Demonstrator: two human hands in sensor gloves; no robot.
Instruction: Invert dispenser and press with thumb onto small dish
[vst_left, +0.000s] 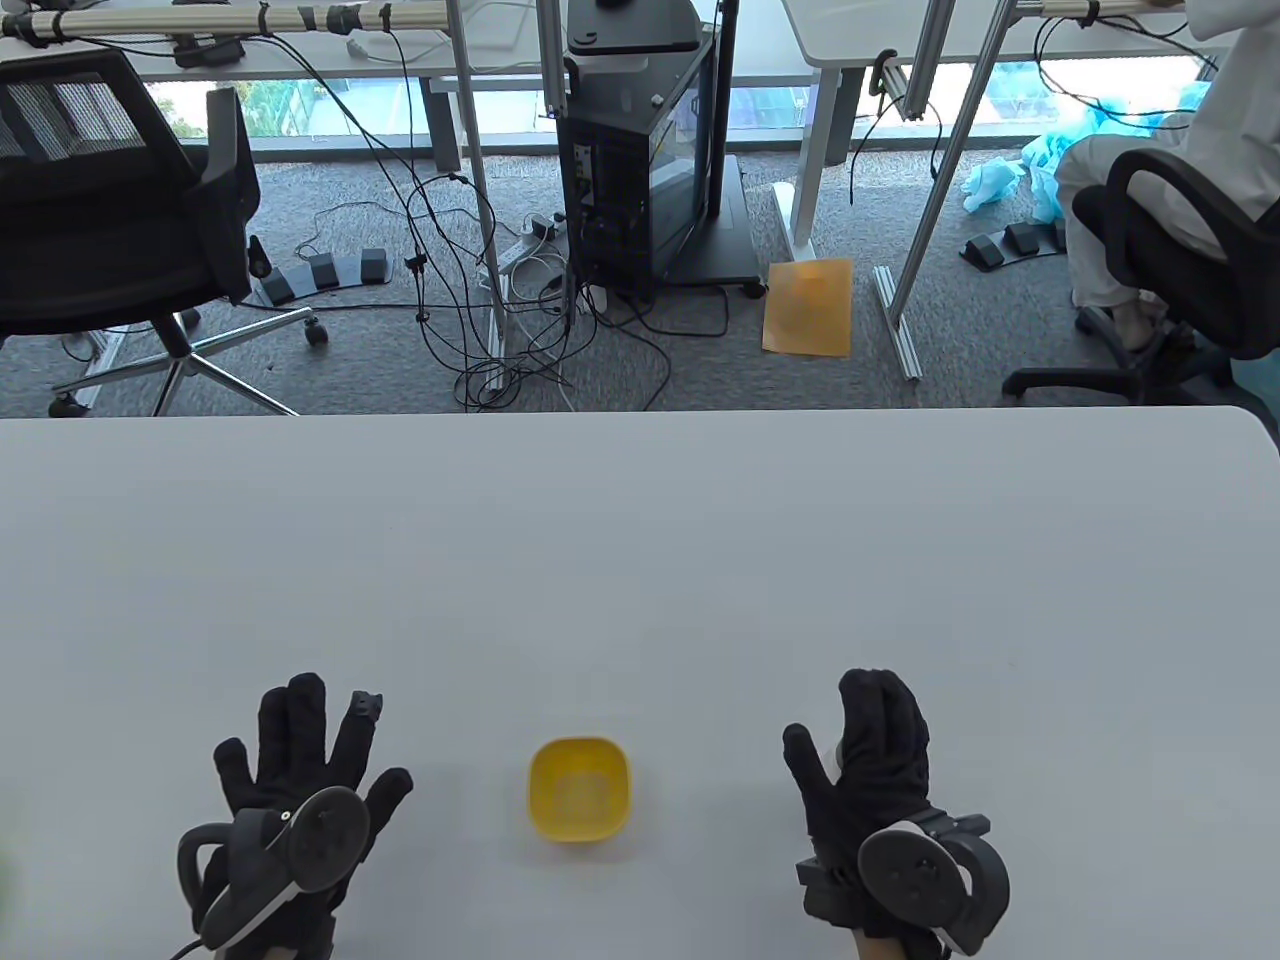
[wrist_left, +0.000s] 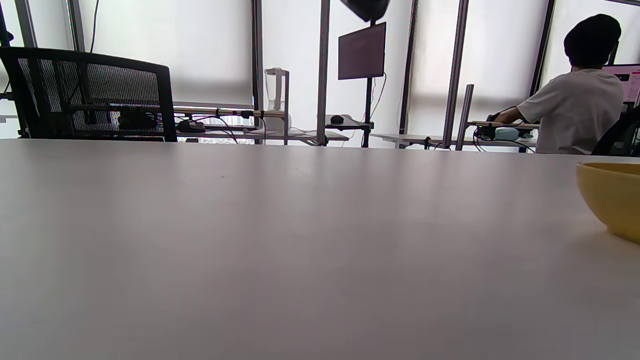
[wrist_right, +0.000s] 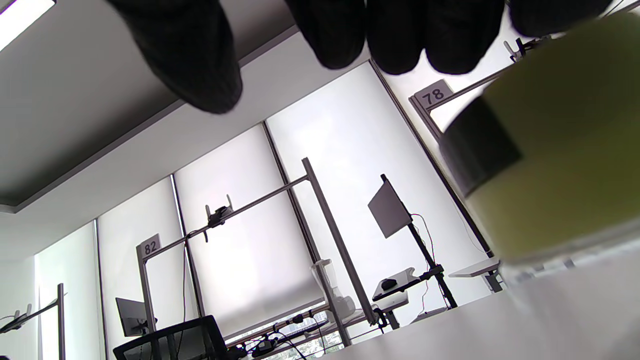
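A small yellow dish (vst_left: 580, 790) sits on the white table (vst_left: 640, 560) between my hands; its rim also shows in the left wrist view (wrist_left: 612, 197). My left hand (vst_left: 300, 770) rests flat on the table, fingers spread, holding nothing. My right hand (vst_left: 870, 755) is right of the dish with fingers together and thumb out to the left. In the table view it hides the dispenser. The right wrist view shows a blurred yellow-green dispenser bottle (wrist_right: 560, 165) with a dark band, standing on the table close under my fingertips (wrist_right: 395, 35). Whether the hand grips it is unclear.
The table's far edge (vst_left: 640, 415) runs across the middle of the table view. Beyond it are an office chair (vst_left: 110, 220), floor cables and a black equipment cart (vst_left: 650, 150). A seated person (wrist_left: 575, 110) is at the far right.
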